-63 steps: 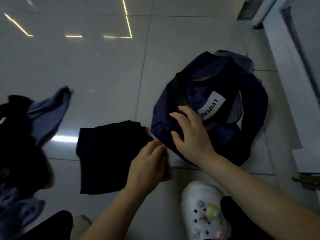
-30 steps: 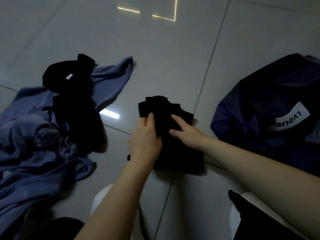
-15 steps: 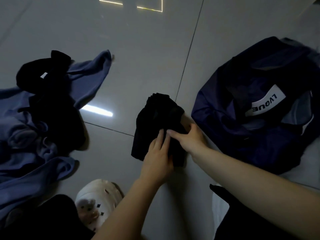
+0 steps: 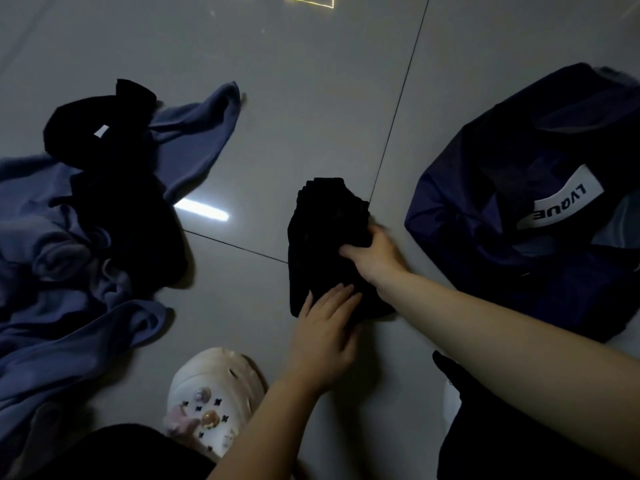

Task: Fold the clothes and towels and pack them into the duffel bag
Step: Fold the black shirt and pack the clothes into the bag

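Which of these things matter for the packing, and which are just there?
For the job: folded black garment, left hand, right hand, navy duffel bag, unfolded blue and black pile.
Just there: white clog, tiled floor.

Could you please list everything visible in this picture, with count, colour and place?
folded garment: one, black, on the floor at centre, under both hands
duffel bag: one, navy with a white label, on the floor at right
loose clothes pile: count unclear, blue and black pieces tangled together, on the floor at left
floor: grey glossy tiles with dark grout lines and light reflections
clog shoe: one, white with charms, bottom centre
left hand: one, fingers straight, resting on the near end of the folded garment
right hand: one, gripping the right edge of the folded garment
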Available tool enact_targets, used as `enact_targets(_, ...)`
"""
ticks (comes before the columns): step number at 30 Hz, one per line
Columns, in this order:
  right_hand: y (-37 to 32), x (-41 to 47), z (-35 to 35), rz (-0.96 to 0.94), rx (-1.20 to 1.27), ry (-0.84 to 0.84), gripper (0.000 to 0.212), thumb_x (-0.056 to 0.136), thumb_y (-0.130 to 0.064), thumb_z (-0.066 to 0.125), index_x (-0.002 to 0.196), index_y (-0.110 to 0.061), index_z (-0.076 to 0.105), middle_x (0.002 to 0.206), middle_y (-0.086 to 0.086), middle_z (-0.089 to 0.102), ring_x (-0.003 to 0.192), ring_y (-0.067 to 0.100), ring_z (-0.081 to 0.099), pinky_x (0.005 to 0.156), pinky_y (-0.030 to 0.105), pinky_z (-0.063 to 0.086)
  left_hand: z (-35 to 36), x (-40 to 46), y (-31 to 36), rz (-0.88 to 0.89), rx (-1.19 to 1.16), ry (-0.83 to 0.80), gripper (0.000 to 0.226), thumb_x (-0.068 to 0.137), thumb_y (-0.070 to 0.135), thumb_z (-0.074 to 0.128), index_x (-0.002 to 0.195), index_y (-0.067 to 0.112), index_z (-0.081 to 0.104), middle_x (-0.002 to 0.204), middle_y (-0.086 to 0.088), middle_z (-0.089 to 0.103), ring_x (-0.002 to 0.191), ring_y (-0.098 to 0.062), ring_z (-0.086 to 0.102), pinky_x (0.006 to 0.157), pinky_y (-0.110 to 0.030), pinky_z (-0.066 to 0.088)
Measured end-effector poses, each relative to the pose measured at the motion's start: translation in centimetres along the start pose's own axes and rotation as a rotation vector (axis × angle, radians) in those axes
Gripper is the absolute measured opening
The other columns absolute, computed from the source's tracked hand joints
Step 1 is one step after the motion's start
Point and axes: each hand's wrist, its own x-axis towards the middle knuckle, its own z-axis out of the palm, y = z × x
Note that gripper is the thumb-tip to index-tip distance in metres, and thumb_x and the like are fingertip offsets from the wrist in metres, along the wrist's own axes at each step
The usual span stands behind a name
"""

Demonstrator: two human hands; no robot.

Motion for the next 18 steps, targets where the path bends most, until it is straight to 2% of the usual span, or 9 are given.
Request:
enact_targets(2, -0.1, 0.0, -0.3, -0.044, -0.012, -0.033, 0.055, 0.082, -0.027, 0.071, 0.132, -0.019, 0.047, 0.122, 0.005, 0.059, 0.107, 0.026, 0.059, 0.093, 0.041, 0.05, -1.3, 0.6, 0.0, -0.097, -0.15, 0.208, 0.033, 0.084, 0.033, 0.051, 0.105, 0.014, 0.068, 0.108, -0.003, 0.066, 0.102, -0.024, 0.062, 0.091, -0.035, 0.05)
enact_targets(3, -0.2, 0.0, -0.6, -0.064, -0.001, -0.064, 0.056, 0.084, -0.024, 0.07, 0.134, -0.017, 0.045, 0.122, 0.005, 0.059, 0.107, 0.025, 0.059, 0.092, 0.038, 0.05, -2.2, 1.4, 0.0, -0.173, -0.197, 0.32, 0.029, 0.083, 0.033, 0.053, 0.099, 0.014, 0.067, 0.102, -0.003, 0.064, 0.095, -0.023, 0.061, 0.085, -0.036, 0.049)
enact_targets(5, -0.5, -0.3, -1.4, -0.101, 0.03, -0.145, 0.056, 0.084, -0.016, 0.07, 0.134, -0.016, 0.044, 0.122, 0.005, 0.059, 0.108, 0.023, 0.059, 0.092, 0.036, 0.049, -4.4, 3.8, -0.5, -0.389, -0.305, 0.518, 0.034, 0.08, 0.037, 0.06, 0.107, 0.016, 0.062, 0.106, -0.003, 0.057, 0.097, -0.022, 0.056, 0.085, -0.038, 0.047)
enact_targets(6, -0.7, -0.6, -1.8, -0.108, 0.038, -0.193, 0.055, 0.083, -0.013, 0.07, 0.132, -0.016, 0.045, 0.121, 0.005, 0.06, 0.109, 0.023, 0.059, 0.092, 0.037, 0.05, -5.6, 5.3, -0.8, -0.508, -0.43, 0.542, 0.044, 0.079, 0.037, 0.067, 0.118, 0.018, 0.056, 0.115, -0.002, 0.051, 0.104, -0.019, 0.052, 0.09, -0.037, 0.045)
enact_targets(7, -0.9, -0.9, -2.4, -0.116, 0.035, -0.246, 0.054, 0.083, -0.011, 0.071, 0.13, -0.017, 0.046, 0.119, 0.005, 0.061, 0.108, 0.023, 0.06, 0.092, 0.036, 0.05, -6.7, 6.8, -1.3, -0.6, -0.617, 0.476, 0.06, 0.077, 0.033, 0.075, 0.13, 0.023, 0.047, 0.124, -0.002, 0.044, 0.111, -0.017, 0.048, 0.095, -0.033, 0.043)
enact_targets(9, -1.3, -1.7, -3.5, -0.144, -0.003, -0.36, 0.049, 0.081, -0.006, 0.072, 0.123, -0.02, 0.05, 0.111, 0.002, 0.064, 0.103, 0.021, 0.063, 0.087, 0.03, 0.052, -8.3, 9.2, -2.6, -0.657, -0.954, 0.191, 0.092, 0.071, 0.024, 0.083, 0.144, 0.031, 0.028, 0.136, -0.003, 0.037, 0.123, -0.018, 0.045, 0.102, -0.035, 0.043)
enact_targets(12, -1.9, -3.5, -5.5, -0.213, 0.0, -0.488, 0.046, 0.079, 0.003, 0.071, 0.11, -0.026, 0.054, 0.099, -0.006, 0.064, 0.093, 0.007, 0.064, 0.08, 0.017, 0.05, -8.7, 9.8, -3.4, -0.68, -1.097, -0.181, 0.111, 0.058, 0.035, 0.089, 0.147, 0.037, 0.022, 0.144, -0.003, 0.039, 0.126, -0.024, 0.046, 0.104, -0.044, 0.043)
enact_targets(15, -2.1, -5.2, -8.0, -0.261, 0.007, -0.491, 0.049, 0.079, 0.002, 0.072, 0.109, -0.03, 0.053, 0.102, 0.0, 0.066, 0.094, 0.009, 0.065, 0.085, 0.024, 0.051, -7.5, 9.5, -2.8, -0.676, -1.283, -0.253, 0.096, 0.055, 0.046, 0.086, 0.138, 0.032, 0.041, 0.137, -0.002, 0.051, 0.12, -0.026, 0.054, 0.098, -0.048, 0.048)
enact_targets(18, -1.9, -6.6, -10.4, -0.32, -0.003, -0.37, 0.053, 0.081, -0.004, 0.073, 0.115, -0.034, 0.045, 0.095, 0.006, 0.07, 0.086, 0.018, 0.069, 0.08, 0.035, 0.054, -6.3, 10.2, 0.2, -0.623, -1.284, -0.107, 0.085, 0.057, 0.038, 0.089, 0.129, 0.015, 0.05, 0.127, -0.012, 0.059, 0.112, -0.026, 0.062, 0.093, -0.043, 0.052)
